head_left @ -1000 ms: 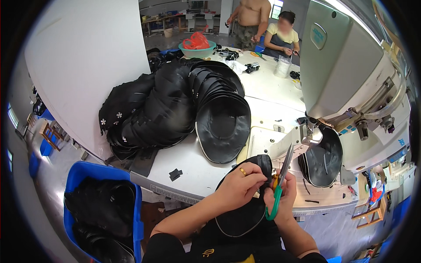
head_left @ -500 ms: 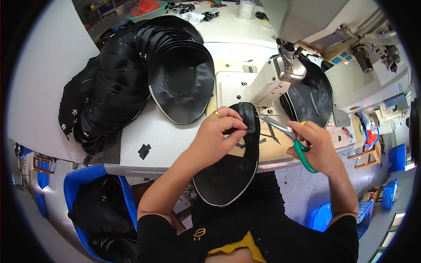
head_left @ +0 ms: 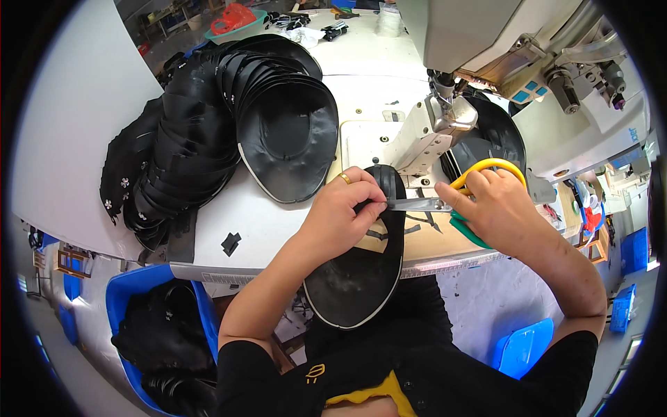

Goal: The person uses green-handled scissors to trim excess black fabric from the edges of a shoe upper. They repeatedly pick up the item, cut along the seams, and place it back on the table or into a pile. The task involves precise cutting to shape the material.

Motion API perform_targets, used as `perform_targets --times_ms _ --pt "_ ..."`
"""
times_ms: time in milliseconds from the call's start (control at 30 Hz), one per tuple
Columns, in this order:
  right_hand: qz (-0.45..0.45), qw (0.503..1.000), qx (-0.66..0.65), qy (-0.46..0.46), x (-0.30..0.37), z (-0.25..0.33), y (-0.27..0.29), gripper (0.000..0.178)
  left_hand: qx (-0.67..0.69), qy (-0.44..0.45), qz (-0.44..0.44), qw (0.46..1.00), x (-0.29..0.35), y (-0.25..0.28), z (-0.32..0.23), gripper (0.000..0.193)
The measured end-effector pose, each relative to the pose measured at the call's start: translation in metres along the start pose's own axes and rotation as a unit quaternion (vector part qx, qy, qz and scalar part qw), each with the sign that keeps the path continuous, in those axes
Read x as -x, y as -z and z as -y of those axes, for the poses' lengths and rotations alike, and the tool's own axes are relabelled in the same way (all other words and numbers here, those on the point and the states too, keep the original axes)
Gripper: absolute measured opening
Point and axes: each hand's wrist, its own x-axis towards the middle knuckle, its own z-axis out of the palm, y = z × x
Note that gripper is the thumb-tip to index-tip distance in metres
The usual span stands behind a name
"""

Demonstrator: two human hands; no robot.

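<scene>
A black shoe upper (head_left: pixel 354 285) with a pale rim hangs over the table's front edge, its narrow heel end lying beside the sewing machine's arm. The thumb and fingers of my left hand (head_left: pixel 344 214) pinch that heel end, where a dark strip crosses it. My right hand (head_left: pixel 497 212) grips a pair of scissors (head_left: pixel 420 204) with one yellow and one green handle. The blades look nearly closed and point left, their tips right at my left fingertips. What exactly lies between the tips is hidden.
A white sewing machine (head_left: pixel 424 132) stands just beyond my hands. Stacked black uppers (head_left: pixel 288 125) fill the table's left side, and more uppers (head_left: pixel 493 132) lie behind the machine. Small black scraps (head_left: pixel 231 242) dot the tabletop. Below left stands a blue bin (head_left: pixel 207 313) holding black pieces.
The scissors have swung from slanting down-right to nearly level, and their blades have closed together. My right hand has turned and risen slightly. My left hand keeps its pinch on the upper.
</scene>
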Motion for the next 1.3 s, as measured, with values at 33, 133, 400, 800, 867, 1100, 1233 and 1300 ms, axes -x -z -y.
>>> perform_targets --times_ms 33,133,400,800,867,1100,1233,1300 --pt "0.002 1.000 -0.006 -0.002 0.001 -0.001 -0.001 0.037 0.003 0.002 -0.004 1.000 -0.001 0.001 0.000 0.006" --pt "-0.012 1.000 -0.020 -0.001 0.003 -0.003 -0.010 0.037 0.015 0.033 -0.015 0.999 -0.004 0.003 0.006 0.005" --pt "-0.029 0.999 -0.030 -0.022 -0.002 0.001 -0.021 0.041 0.043 0.051 -0.025 0.997 -0.004 -0.002 0.011 0.005" --pt "-0.063 0.995 -0.067 -0.025 -0.013 0.011 -0.040 0.045 0.043 -0.002 -0.124 0.991 -0.003 -0.002 0.004 0.009" --pt "-0.069 0.993 -0.087 -0.033 -0.013 0.011 -0.043 0.045 0.056 -0.021 -0.177 0.983 0.006 0.013 0.003 0.011" --pt "-0.111 0.973 -0.190 -0.069 -0.004 0.017 -0.063 0.051 -0.502 0.070 -0.265 0.821 0.113 0.102 0.032 0.014" --pt "-0.116 0.968 -0.210 -0.067 -0.007 0.017 -0.062 0.050 -0.517 0.178 -0.078 0.834 0.144 0.123 0.030 0.021" --pt "-0.124 0.966 -0.216 -0.072 -0.005 0.017 -0.064 0.049 -0.529 0.163 -0.019 0.832 0.132 0.125 0.007 0.026"
